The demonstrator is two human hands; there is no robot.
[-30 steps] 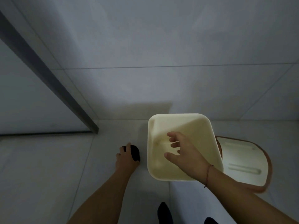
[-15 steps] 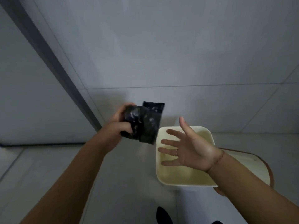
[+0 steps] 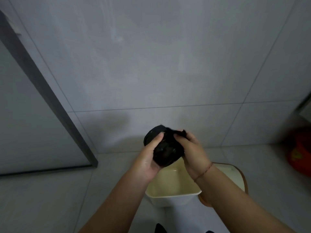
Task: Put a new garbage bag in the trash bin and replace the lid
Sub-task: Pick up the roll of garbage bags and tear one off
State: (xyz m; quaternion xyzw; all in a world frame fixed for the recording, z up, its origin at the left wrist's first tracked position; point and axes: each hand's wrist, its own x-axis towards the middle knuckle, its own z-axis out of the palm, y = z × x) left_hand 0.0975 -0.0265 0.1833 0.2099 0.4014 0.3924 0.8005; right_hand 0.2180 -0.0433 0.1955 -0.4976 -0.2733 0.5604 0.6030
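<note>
A black roll of garbage bags (image 3: 165, 149) is held up in front of the wall, above the bin. My left hand (image 3: 149, 157) grips the roll from the left and below. My right hand (image 3: 193, 150) pinches its loose black end at the top right. Below them on the floor stands the cream trash bin (image 3: 173, 195), open and with nothing inside that I can see. Its white lid with a brown rim (image 3: 235, 175) lies flat on the floor to the bin's right, partly hidden by my right forearm.
A grey tiled wall (image 3: 151, 64) stands straight ahead. A dark door frame (image 3: 42, 91) slants down at the left. A blurred red object (image 3: 299, 153) sits at the right edge. Dark shoe tips (image 3: 159, 228) show at the bottom.
My left hand picked the black roll off the floor and raised it. My right hand moved from over the bin onto the roll. The view tilted up.
</note>
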